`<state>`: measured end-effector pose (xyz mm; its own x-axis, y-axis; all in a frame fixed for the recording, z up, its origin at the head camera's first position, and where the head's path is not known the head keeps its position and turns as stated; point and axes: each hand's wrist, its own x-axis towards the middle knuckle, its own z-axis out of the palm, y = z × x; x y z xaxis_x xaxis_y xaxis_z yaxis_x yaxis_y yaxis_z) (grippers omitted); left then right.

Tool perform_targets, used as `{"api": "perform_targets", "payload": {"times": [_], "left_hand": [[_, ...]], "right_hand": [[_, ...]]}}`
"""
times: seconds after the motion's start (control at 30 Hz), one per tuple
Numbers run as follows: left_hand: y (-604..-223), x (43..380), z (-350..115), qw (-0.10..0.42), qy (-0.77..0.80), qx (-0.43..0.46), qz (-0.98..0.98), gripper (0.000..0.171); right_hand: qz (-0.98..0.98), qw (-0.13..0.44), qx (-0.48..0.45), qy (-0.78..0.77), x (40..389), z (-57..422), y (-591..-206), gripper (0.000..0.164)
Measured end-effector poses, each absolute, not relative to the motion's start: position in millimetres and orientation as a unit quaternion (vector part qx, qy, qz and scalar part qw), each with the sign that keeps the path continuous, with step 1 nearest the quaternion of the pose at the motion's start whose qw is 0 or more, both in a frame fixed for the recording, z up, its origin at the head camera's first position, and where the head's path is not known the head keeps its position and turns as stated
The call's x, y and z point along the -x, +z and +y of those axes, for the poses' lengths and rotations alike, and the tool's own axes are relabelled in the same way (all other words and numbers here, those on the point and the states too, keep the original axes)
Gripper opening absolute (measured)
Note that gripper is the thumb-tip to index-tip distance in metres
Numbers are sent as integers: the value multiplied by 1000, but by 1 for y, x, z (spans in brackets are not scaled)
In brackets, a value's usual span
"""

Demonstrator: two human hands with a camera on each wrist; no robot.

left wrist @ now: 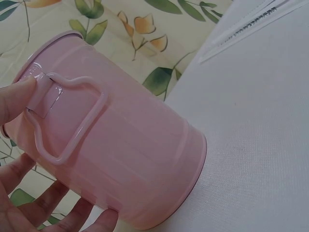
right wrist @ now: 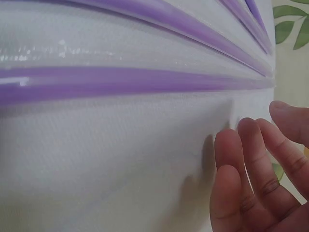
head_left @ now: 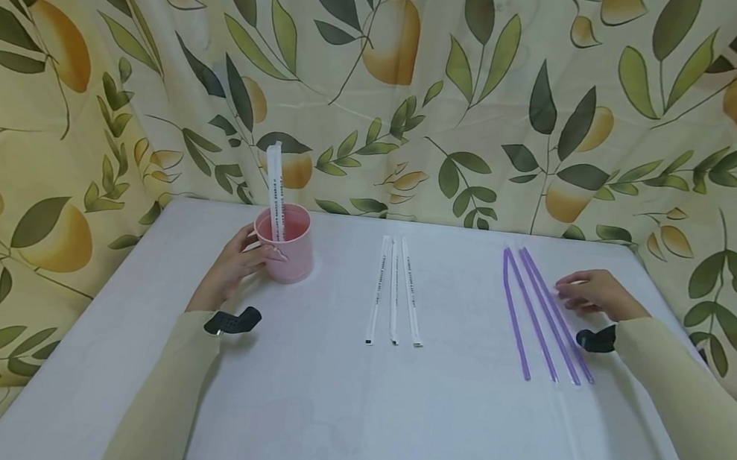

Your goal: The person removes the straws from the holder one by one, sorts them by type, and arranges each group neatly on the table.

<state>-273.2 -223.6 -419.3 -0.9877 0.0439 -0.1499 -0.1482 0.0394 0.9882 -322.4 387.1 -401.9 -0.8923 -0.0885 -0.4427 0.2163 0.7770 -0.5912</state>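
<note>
My left hand (head_left: 233,264) holds a pink bucket-shaped cup (head_left: 295,261) at the back left of the table. In the left wrist view, its thumb (left wrist: 17,99) presses near the rim by a wire handle (left wrist: 84,126), while the other fingers lie along the side. White paper-wrapped straws (head_left: 276,190) stand in the cup, leaning left, their lower ends hidden. On the right, my right hand (head_left: 594,293) hovers beside several purple straws (head_left: 515,318), fingers loosely bent and holding nothing. The right wrist view shows its fingertips (right wrist: 227,145) apart from the nearest purple straw (right wrist: 120,79).
Three white paper-wrapped straws (head_left: 395,293) lie side by side mid-table, between the cup and the purple straws. A white cloth covers the table (head_left: 389,419). Behind its back edge hangs a curtain (head_left: 378,134) printed with leaves and fruit.
</note>
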Motion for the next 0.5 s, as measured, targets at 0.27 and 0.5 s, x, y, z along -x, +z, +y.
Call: {"api": "perform_targets", "payload": {"times": [0.27, 0.5], "left_hand": [[-419, 273, -224, 72, 692, 42, 717, 73], [-418, 273, -223, 74, 693, 40, 716, 74]], "right_hand": [[914, 223, -27, -338, 327, 389, -399, 54], [914, 212, -2, -345, 329, 387, -390, 54]]}}
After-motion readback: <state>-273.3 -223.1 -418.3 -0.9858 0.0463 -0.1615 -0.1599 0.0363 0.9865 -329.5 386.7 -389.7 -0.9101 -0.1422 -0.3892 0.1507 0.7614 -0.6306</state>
